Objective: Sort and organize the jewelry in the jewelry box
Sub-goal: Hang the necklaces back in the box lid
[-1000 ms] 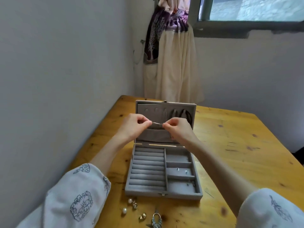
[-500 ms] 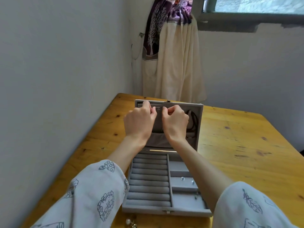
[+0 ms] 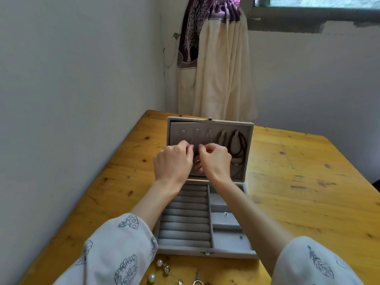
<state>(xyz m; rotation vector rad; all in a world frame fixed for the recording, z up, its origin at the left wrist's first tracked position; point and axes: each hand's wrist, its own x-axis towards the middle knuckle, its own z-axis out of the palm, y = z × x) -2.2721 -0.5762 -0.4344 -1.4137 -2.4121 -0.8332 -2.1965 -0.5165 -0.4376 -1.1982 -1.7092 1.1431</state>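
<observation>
Thin silver chain (image 3: pixel 195 141): hangs from a lid hook, lower run hidden behind both hands; clasp too small to tell. Left hand (image 3: pixel 173 163) and right hand (image 3: pixel 216 161): fingertips pinched close together, grip on the chain not clear. Grey velvet jewelry box (image 3: pixel 185 229): lid pocket and rear compartments covered by forearms. Loose pearl and gold earrings (image 3: pixel 164 268): partly cut off by the bottom edge. Small studs (image 3: pixel 226 213): too small to identify.

The jewelry box (image 3: pixel 185 229) looks soft and fuzzy, like grey velvet, with a small shiny metal clasp (image 3: pixel 207 253). The table (image 3: pixel 298 182) is yellow wood, a bit shiny, with dark knots and scratches. The pearl earrings (image 3: pixel 156 270) are smooth and glossy.
</observation>
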